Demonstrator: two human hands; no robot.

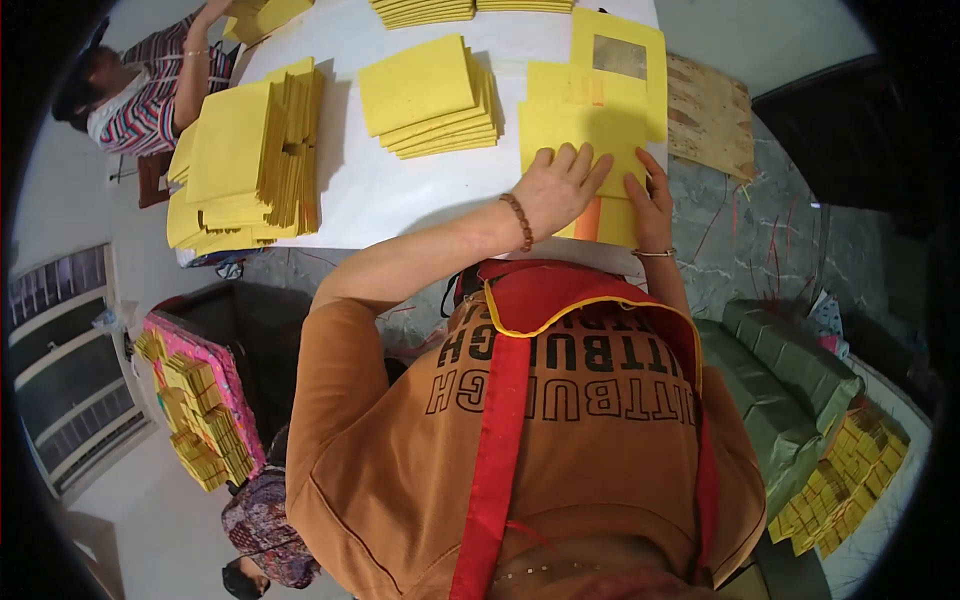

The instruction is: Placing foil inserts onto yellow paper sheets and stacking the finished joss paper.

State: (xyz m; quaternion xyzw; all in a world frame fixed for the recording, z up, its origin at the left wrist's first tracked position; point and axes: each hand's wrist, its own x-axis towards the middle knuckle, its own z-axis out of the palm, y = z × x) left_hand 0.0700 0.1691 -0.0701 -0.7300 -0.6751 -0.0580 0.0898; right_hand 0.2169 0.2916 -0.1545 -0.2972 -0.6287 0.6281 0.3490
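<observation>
My left hand (pixel 565 188) lies flat with its fingers stretched over a yellow paper piece (pixel 550 128) at the table's near right edge. At the right side of the same paper is my right hand (pixel 653 203), its thumb and forefinger apart and touching the paper near its edge. Below the left hand an orange strip (pixel 588 222) shows on the yellow paper. Another yellow piece with a grey rectangular patch (pixel 620 57) lies partly under it, farther off. The palm sides of both hands are hidden.
A fanned yellow stack (pixel 428 95) and a taller yellow pile (pixel 245 150) stand on the white table (pixel 350 190) to the left. A person (pixel 150 80) is at the far left. A wooden board (pixel 710 115) lies right of the table, a green sofa (pixel 775 380) below it.
</observation>
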